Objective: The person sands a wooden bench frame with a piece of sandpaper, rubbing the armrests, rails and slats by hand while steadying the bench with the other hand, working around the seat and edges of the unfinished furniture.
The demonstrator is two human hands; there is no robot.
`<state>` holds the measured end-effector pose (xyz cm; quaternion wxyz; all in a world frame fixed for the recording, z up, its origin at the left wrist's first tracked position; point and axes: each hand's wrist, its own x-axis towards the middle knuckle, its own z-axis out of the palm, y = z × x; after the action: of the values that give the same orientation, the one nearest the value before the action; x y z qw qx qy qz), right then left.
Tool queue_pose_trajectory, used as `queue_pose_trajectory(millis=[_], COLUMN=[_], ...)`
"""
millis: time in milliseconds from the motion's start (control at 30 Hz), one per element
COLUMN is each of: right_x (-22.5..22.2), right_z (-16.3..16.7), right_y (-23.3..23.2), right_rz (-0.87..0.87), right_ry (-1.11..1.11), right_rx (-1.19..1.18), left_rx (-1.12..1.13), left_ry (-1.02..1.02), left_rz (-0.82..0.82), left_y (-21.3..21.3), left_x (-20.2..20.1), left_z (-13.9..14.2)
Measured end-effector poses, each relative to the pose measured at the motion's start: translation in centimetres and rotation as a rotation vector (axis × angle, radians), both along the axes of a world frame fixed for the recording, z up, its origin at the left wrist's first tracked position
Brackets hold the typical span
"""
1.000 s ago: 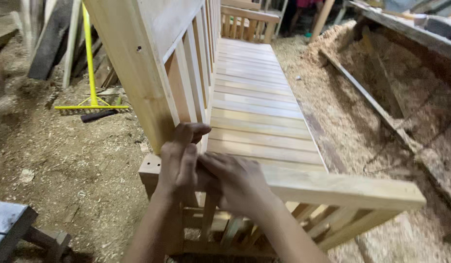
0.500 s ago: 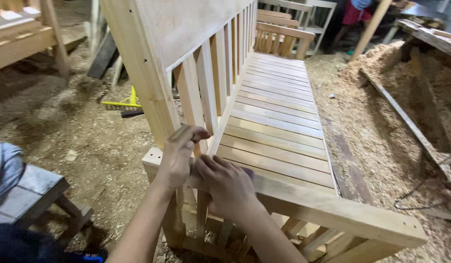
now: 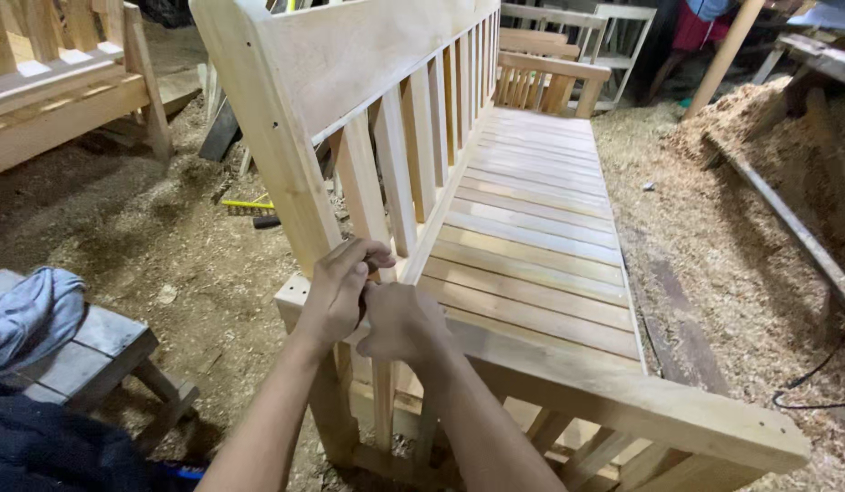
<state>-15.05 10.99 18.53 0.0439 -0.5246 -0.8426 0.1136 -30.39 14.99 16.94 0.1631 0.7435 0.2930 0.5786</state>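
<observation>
**Both hands meet at the near corner of the slatted bench**

The unfinished wooden bench (image 3: pixel 532 246) runs away from the camera, its slatted seat pale and bare, its tall backrest on the left side of the view. The work is at the near end, where the armrest rail (image 3: pixel 623 401) joins the rear corner post (image 3: pixel 277 155). That joint sits directly under the two hands, which press together on top of it.

The left hand (image 3: pixel 336 296) has its grip curled, fingers bent over and the fingertips touching the foot of the nearest back slat (image 3: pixel 363 191) just where it enters the rail. The right hand (image 3: pixel 400 321) is clenched into a loose fist against the left palm, knuckles resting on the rail (whether anything small is pinched between the two hands cannot be told, since the fingers cover that spot).

To the left stands a low grey stool (image 3: pixel 94 351) with a blue cloth (image 3: pixel 30 314) draped over it, on a floor (image 3: pixel 714 264) thick with sawdust. A yellow-handled tool (image 3: pixel 249 207) lies on the ground behind the backrest.

Against half a second ago, the hands sit at the same joint in much the same hold; the view has swung slightly, showing more of the stool and cloth.
</observation>
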Motion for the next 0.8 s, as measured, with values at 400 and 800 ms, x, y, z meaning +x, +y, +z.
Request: queue_pose_trajectory(millis=[400,800], right_x=[-0.8,-1.6], right_z=[1.1,1.7], right_y=[0.1,0.1], right_rz=[-0.144,-0.128], right_ry=[-0.177,-0.307], right_rx=[-0.099,-0.142], left_rx=[0.056,-0.075], left_ry=[0.131,0.06], left_rz=[0.055,-0.042], left_y=[-0.2,0.7], left_x=[0.3,0.0], left_z=[0.7,0.5])
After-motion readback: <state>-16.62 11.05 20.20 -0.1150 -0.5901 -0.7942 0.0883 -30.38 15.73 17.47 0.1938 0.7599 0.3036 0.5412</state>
